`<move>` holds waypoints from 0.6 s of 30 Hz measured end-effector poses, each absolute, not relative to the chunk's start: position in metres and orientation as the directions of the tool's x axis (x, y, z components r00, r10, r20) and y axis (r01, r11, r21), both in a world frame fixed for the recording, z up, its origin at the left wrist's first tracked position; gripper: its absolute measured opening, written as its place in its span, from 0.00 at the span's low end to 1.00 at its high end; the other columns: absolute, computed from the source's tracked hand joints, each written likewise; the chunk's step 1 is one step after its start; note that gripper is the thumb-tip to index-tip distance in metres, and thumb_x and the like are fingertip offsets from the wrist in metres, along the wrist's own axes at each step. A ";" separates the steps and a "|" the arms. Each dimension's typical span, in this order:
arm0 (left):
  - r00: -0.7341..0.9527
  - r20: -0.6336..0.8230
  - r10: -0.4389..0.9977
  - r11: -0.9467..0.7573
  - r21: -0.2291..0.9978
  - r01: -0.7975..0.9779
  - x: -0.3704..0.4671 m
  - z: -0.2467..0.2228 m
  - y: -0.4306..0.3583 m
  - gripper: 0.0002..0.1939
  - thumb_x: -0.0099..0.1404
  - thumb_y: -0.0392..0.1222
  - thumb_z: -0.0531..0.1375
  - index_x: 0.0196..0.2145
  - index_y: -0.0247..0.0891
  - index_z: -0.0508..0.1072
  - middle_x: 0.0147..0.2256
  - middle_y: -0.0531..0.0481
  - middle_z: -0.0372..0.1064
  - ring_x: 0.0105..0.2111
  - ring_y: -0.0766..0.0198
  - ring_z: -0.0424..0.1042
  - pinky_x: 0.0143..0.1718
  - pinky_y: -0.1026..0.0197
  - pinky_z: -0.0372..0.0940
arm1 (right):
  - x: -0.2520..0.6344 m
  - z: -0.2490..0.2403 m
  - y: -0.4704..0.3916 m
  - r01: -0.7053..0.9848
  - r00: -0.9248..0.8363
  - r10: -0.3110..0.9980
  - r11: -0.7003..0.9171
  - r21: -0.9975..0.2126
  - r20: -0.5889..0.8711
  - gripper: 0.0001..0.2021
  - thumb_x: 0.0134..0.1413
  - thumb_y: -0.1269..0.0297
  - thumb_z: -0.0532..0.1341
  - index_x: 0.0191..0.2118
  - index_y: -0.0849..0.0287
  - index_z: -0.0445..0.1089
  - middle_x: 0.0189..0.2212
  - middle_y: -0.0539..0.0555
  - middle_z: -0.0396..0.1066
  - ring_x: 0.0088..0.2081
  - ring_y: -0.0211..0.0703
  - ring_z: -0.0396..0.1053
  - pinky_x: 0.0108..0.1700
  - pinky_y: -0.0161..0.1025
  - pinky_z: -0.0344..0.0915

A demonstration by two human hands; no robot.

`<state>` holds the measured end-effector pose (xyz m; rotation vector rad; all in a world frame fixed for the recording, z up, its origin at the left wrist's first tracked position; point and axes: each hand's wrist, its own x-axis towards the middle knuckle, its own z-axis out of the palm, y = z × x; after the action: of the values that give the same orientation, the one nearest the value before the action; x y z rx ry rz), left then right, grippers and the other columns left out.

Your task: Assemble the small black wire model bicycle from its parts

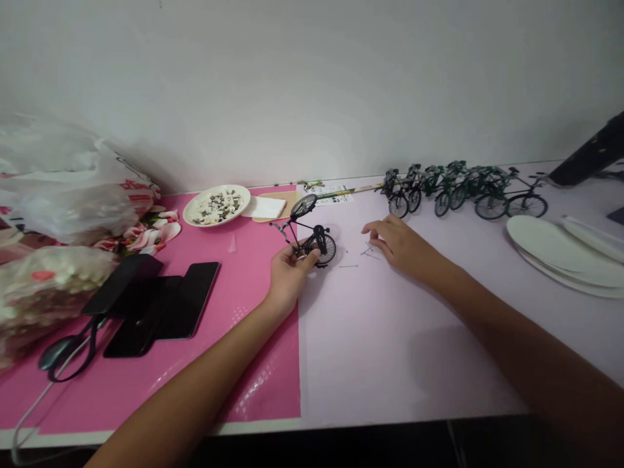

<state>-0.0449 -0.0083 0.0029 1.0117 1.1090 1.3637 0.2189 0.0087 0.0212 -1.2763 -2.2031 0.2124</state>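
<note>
Nearest the camera: the left forearm (195, 377) and right forearm (492, 318), both reaching inward over the table's front edge.

Left hand (286, 276): fingers closed in a pinch on a black miniature bicycle (316, 235). Thumb lies against the lower wheel; other fingers curl behind the frame. The bicycle is held tilted, one wheel up and to the left, above the seam between the pink sheet (263, 364) and pale sheet (361, 364).

Right hand (400, 244): thumb and index finger parted, an open gap between the tips, remaining fingers bent. Tips are at the small thin metal pieces (370, 254) on the pale sheet; contact cannot be told. One more thin piece (348, 266) lies between the hands.

Beyond the right hand: a row of miniature bicycles (453, 188) along the wall. Far left of centre: a plate (189, 218) of small mixed bits.
</note>
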 end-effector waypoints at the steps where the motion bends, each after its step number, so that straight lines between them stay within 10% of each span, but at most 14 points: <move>1: -0.090 -0.002 0.996 -0.016 0.979 -0.203 -0.045 0.002 -0.008 0.24 0.51 0.46 0.77 0.44 0.35 0.81 0.40 0.44 0.82 0.38 0.59 0.79 0.44 0.57 0.72 | 0.217 0.022 0.007 0.743 -0.400 0.828 0.544 -0.390 0.394 0.14 0.69 0.67 0.55 0.53 0.56 0.74 0.40 0.61 0.71 0.41 0.53 0.71 0.46 0.51 0.72; 18: -0.096 -0.007 0.995 -0.012 0.981 -0.193 -0.044 0.002 -0.008 0.24 0.52 0.46 0.76 0.45 0.35 0.81 0.40 0.44 0.82 0.37 0.59 0.79 0.44 0.57 0.73 | 0.207 0.015 0.001 0.701 -0.458 0.770 0.620 -0.352 0.444 0.17 0.70 0.66 0.55 0.59 0.52 0.70 0.41 0.60 0.73 0.43 0.55 0.75 0.51 0.54 0.74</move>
<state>-0.0443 -0.0085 0.0016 1.0186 1.1308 1.3670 0.2069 0.0005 0.0154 -1.1514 -2.2708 0.1582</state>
